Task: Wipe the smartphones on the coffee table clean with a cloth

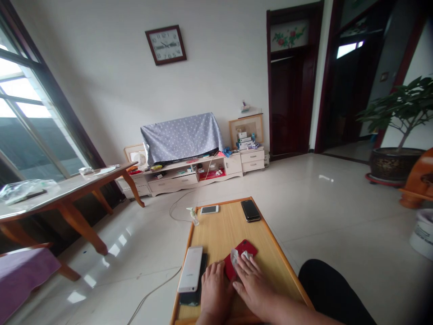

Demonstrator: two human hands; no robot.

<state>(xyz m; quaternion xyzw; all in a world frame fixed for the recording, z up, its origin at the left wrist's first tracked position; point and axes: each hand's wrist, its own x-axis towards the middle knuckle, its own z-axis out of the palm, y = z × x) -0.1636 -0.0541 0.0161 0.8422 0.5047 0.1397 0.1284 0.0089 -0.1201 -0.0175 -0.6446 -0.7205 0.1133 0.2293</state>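
A red phone (244, 249) lies on a small wooden table (230, 228) close in front of me. My right hand (250, 282) presses a white cloth (237, 257) flat against the red phone with its fingers stretched out. My left hand (214, 289) rests on the table at the phone's near left edge, fingers curled against it. Just left of that hand a white phone (191, 268) lies stacked on a dark phone (192, 295).
At the table's far end lie a black phone (251, 210), a white phone (209, 209) and a small spray bottle (194, 216). A cable (158, 289) trails over the tiled floor at left. A long table (64, 189) stands left, a potted plant (395, 135) right.
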